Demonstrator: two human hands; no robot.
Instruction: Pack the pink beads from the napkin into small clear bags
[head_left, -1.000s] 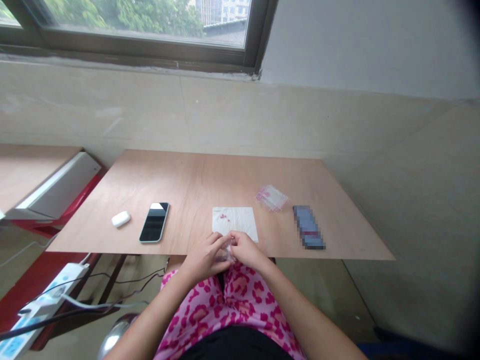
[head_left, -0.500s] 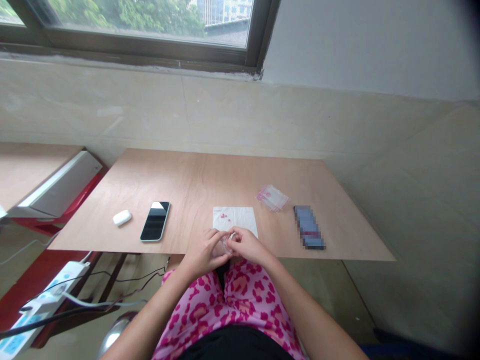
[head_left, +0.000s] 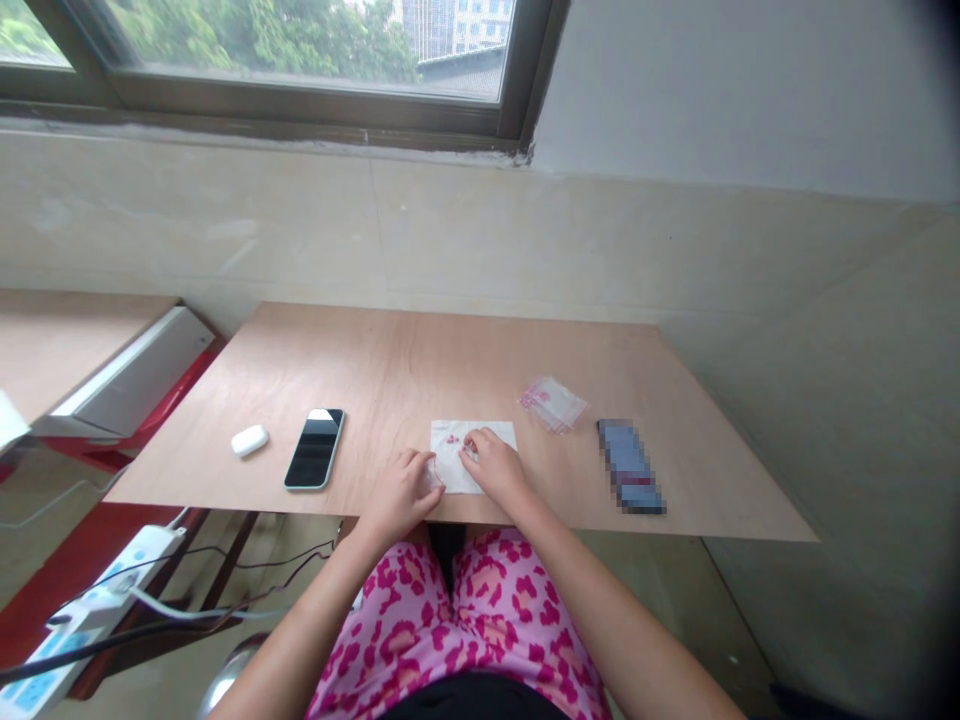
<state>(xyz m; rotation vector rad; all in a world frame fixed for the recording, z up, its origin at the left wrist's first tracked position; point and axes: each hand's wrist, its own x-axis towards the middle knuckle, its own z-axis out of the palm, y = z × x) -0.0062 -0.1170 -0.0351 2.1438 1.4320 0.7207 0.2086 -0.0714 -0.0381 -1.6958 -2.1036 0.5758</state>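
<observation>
A white paper sheet lies near the table's front edge, with several small pink-red pieces on it. My left hand is at the sheet's left edge, its thumb and fingers closed on a small clear plastic bag. Over the right part of the sheet is my right hand, fingertips pinched together beside the pink-red pieces. Whatever the right fingertips hold, if anything, is too small to make out.
A pile of clear plastic bags with pink edges lies behind and right of the sheet. A blurred-out phone lies to the right. On the left are a phone and a white earbud case. A power strip with cables sits below left.
My hands have parted. The right one moved forward over the sheet to the pink-red pieces; the left one moved slightly left with the plastic bag. The view shifted a little.
</observation>
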